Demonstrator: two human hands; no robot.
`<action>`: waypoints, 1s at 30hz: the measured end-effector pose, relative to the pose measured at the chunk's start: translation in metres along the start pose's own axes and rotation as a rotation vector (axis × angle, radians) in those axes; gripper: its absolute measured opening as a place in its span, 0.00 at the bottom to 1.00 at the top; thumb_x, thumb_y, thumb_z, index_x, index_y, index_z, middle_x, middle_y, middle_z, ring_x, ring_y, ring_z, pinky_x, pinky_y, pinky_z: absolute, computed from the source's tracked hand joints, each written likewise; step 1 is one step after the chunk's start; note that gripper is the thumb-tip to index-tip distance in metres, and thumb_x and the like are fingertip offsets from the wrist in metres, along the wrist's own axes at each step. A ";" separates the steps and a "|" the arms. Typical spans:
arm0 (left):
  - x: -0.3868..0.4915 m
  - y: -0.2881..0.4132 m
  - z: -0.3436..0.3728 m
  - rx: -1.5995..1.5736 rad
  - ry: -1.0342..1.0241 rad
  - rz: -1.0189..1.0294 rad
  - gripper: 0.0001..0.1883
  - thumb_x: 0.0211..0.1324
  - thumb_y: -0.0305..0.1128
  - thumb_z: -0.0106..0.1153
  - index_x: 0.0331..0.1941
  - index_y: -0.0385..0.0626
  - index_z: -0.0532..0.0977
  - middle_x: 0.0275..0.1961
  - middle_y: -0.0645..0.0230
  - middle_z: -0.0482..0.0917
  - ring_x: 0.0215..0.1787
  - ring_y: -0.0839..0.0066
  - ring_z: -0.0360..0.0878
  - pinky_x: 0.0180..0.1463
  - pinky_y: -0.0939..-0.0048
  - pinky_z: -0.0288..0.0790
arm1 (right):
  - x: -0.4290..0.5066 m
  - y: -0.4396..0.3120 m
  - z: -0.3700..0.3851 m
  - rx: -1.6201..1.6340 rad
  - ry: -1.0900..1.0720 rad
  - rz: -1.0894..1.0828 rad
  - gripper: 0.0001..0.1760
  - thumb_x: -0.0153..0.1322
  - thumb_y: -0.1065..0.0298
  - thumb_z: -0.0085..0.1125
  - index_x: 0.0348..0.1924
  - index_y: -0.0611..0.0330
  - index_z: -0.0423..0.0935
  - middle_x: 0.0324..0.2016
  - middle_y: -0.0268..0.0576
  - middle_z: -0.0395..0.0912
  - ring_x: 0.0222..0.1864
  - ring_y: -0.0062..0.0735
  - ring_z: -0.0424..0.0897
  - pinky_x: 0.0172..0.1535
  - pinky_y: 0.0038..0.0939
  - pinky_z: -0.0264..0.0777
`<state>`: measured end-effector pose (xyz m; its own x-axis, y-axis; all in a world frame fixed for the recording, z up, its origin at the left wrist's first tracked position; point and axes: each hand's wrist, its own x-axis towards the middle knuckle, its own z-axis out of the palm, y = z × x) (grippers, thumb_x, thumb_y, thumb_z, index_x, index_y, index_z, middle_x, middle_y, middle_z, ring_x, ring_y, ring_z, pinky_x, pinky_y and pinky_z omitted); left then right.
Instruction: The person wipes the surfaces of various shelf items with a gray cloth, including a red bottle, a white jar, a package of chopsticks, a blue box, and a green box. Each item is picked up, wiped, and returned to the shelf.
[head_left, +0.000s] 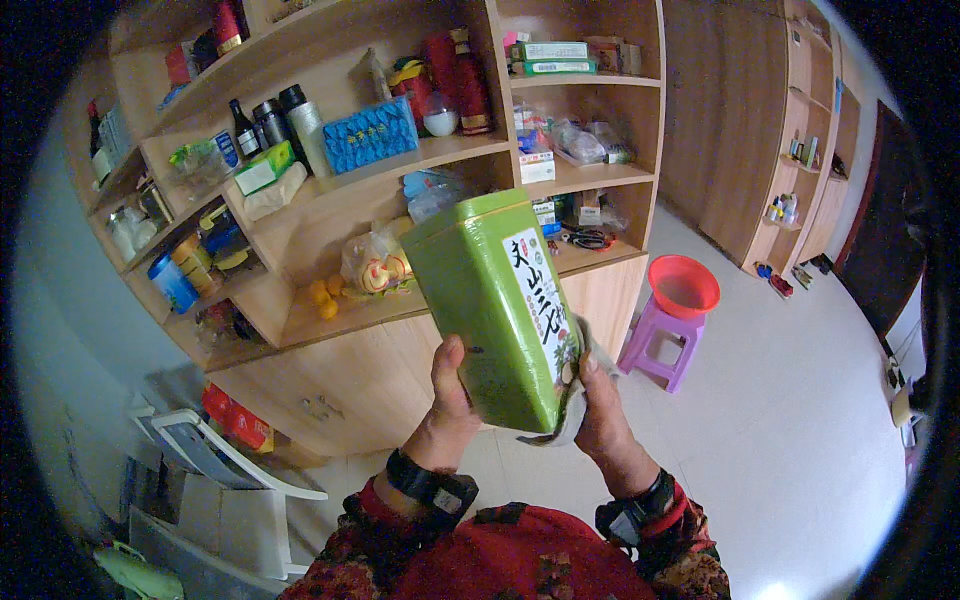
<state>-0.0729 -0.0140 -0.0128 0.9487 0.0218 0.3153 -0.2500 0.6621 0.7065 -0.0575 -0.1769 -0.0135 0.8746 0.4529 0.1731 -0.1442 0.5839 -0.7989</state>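
Between my two hands I hold a tall green tin (487, 315), tilted, with a lid on top and a white label bearing writing and a plant picture. My left hand (452, 394) grips its lower left side, thumb up along the face. At the lower right, my right hand (604, 412) presses a grey cloth (574, 412) against the tin. The cloth wraps around the bottom right corner. The fingers behind and under the tin are hidden. Both wrists wear dark straps.
Ahead stands a wooden shelf unit (390, 330) holding bottles, a blue box (371, 135), oranges (325, 296) and scissors (589, 238). A red basin (684, 286) rests on a purple plastic stool (664, 345) at right. A white chair (225, 457) stands at lower left.
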 end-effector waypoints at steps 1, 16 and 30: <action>-0.001 -0.002 -0.002 0.098 -0.001 0.008 0.46 0.46 0.69 0.48 0.60 0.44 0.62 0.57 0.62 0.71 0.55 0.62 0.72 0.55 0.56 0.69 | 0.003 0.002 0.000 0.133 -0.027 0.015 0.29 0.70 0.49 0.53 0.55 0.61 0.67 0.47 0.38 0.73 0.47 0.28 0.73 0.50 0.30 0.68; 0.010 -0.002 0.040 0.349 0.132 0.266 0.43 0.53 0.48 0.62 0.65 0.46 0.48 0.53 0.64 0.70 0.54 0.72 0.70 0.58 0.66 0.66 | -0.004 -0.012 0.001 -0.400 -0.052 -0.345 0.29 0.68 0.65 0.58 0.58 0.68 0.59 0.48 0.44 0.72 0.49 0.32 0.72 0.52 0.32 0.68; 0.001 -0.020 0.016 0.373 0.057 0.100 0.38 0.51 0.45 0.64 0.60 0.43 0.55 0.54 0.64 0.70 0.55 0.72 0.70 0.58 0.67 0.66 | 0.029 -0.041 0.008 -0.843 -0.173 -0.761 0.28 0.74 0.58 0.39 0.60 0.71 0.55 0.58 0.60 0.57 0.62 0.56 0.56 0.64 0.40 0.46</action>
<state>-0.0699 -0.0394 -0.0162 0.9229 0.1212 0.3654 -0.3845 0.3373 0.8593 -0.0306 -0.1820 0.0288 0.5176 0.3008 0.8010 0.8072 0.1388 -0.5737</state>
